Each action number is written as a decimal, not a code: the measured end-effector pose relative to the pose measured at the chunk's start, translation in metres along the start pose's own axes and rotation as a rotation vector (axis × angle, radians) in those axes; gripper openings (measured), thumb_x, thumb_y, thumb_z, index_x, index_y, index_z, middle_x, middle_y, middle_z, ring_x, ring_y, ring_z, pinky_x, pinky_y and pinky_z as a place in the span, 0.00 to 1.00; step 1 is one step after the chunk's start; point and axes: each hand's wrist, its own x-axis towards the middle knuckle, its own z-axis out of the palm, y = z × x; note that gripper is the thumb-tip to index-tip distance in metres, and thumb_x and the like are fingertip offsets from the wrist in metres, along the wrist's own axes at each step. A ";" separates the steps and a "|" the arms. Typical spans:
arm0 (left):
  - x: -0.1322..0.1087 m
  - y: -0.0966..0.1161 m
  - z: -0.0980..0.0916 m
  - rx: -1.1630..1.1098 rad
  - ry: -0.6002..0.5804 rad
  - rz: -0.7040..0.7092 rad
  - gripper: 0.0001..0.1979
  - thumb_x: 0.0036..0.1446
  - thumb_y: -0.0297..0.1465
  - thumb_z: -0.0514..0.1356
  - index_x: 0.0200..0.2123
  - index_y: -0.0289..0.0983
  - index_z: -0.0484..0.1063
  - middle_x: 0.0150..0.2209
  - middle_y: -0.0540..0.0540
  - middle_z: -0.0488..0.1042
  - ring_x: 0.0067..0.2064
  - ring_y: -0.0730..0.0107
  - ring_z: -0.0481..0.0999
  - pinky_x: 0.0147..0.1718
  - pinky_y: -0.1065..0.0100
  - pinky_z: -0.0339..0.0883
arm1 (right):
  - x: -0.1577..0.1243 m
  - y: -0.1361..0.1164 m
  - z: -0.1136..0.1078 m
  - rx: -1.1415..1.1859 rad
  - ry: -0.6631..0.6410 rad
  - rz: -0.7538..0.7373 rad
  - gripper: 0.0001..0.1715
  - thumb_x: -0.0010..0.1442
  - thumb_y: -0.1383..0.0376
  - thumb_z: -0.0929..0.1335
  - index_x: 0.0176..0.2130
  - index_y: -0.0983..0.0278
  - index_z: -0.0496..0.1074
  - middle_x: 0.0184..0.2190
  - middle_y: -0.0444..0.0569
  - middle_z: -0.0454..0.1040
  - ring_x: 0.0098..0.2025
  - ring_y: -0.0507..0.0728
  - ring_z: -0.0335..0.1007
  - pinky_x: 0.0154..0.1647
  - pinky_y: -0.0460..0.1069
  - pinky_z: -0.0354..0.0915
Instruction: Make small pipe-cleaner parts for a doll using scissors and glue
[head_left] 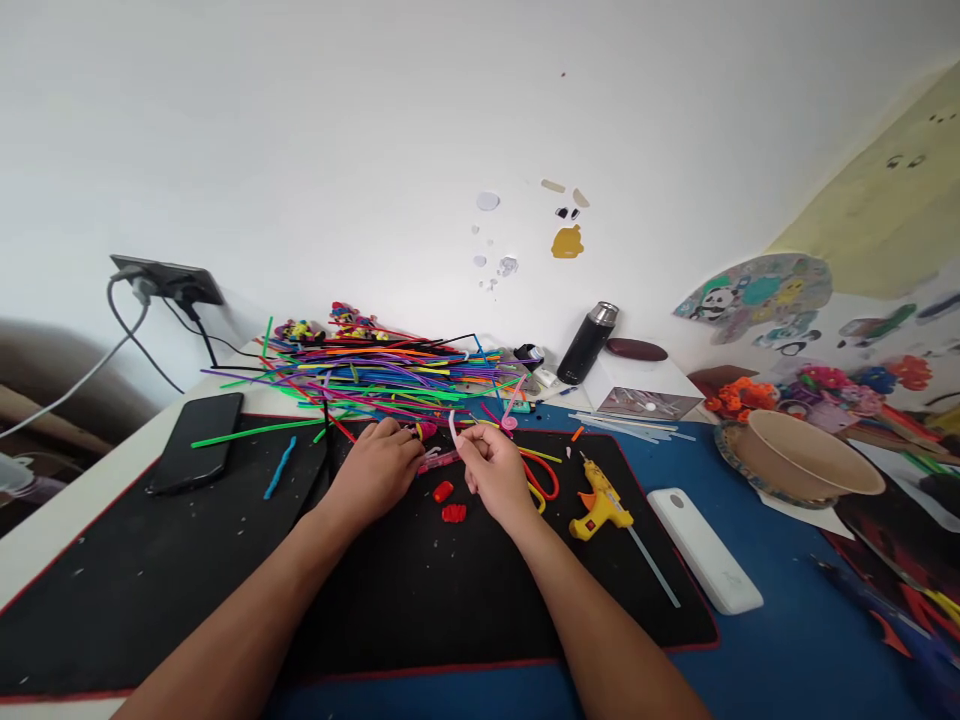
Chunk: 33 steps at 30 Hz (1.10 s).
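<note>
My left hand (377,470) rests on the black mat (225,580), its fingers curled and pinched on one end of a pink pipe cleaner (439,459). My right hand (496,472) is closed on the other part of that pink pipe cleaner, whose free end curves up past the fingers. Two small red coiled pieces (448,502) lie on the mat just below the hands. A big pile of coloured pipe cleaners (375,375) lies right behind the hands.
A yellow glue gun (598,503) and scissors with a red and a yellow handle (541,482) lie right of my right hand. A white power bank (703,549), a phone (196,442), a dark flask (587,343), a paper bowl (806,450) and glue sticks (630,425) stand around.
</note>
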 end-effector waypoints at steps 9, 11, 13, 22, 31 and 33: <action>0.006 0.017 0.001 0.103 -0.045 -0.044 0.12 0.68 0.29 0.57 0.34 0.38 0.80 0.36 0.38 0.79 0.44 0.50 0.72 0.42 0.54 0.63 | -0.009 0.006 -0.020 -0.199 -0.007 -0.039 0.13 0.64 0.53 0.69 0.34 0.59 0.71 0.16 0.35 0.60 0.16 0.52 0.57 0.21 0.47 0.55; 0.007 0.017 0.002 0.141 -0.069 -0.055 0.11 0.68 0.27 0.58 0.35 0.37 0.80 0.36 0.38 0.79 0.44 0.49 0.72 0.42 0.54 0.63 | -0.009 0.005 -0.019 -0.222 -0.018 -0.042 0.13 0.64 0.53 0.69 0.35 0.59 0.71 0.16 0.35 0.60 0.16 0.52 0.58 0.21 0.48 0.55; 0.008 0.016 0.003 0.162 -0.083 -0.064 0.11 0.66 0.25 0.58 0.36 0.37 0.80 0.37 0.38 0.79 0.44 0.49 0.73 0.41 0.54 0.62 | -0.009 0.004 -0.018 -0.223 -0.024 -0.043 0.12 0.65 0.53 0.69 0.35 0.58 0.71 0.16 0.35 0.60 0.16 0.53 0.58 0.21 0.48 0.56; 0.012 0.021 -0.001 0.221 -0.117 -0.024 0.10 0.64 0.21 0.59 0.35 0.35 0.80 0.37 0.37 0.80 0.43 0.48 0.74 0.41 0.54 0.64 | -0.008 0.002 -0.020 -0.176 -0.007 -0.027 0.12 0.64 0.54 0.68 0.34 0.59 0.70 0.16 0.35 0.60 0.16 0.52 0.57 0.20 0.48 0.55; 0.010 0.018 0.007 0.177 -0.087 -0.054 0.09 0.63 0.22 0.58 0.35 0.36 0.78 0.37 0.37 0.79 0.43 0.49 0.74 0.41 0.55 0.64 | -0.009 0.008 -0.019 -0.211 -0.028 -0.034 0.13 0.64 0.52 0.69 0.35 0.58 0.71 0.17 0.37 0.61 0.16 0.52 0.58 0.19 0.47 0.55; 0.010 0.016 0.007 0.153 -0.055 -0.070 0.09 0.66 0.25 0.58 0.35 0.36 0.77 0.37 0.37 0.78 0.43 0.50 0.74 0.42 0.55 0.64 | -0.009 0.009 -0.019 -0.206 -0.035 -0.034 0.13 0.64 0.52 0.69 0.35 0.58 0.71 0.17 0.36 0.61 0.16 0.53 0.58 0.19 0.48 0.54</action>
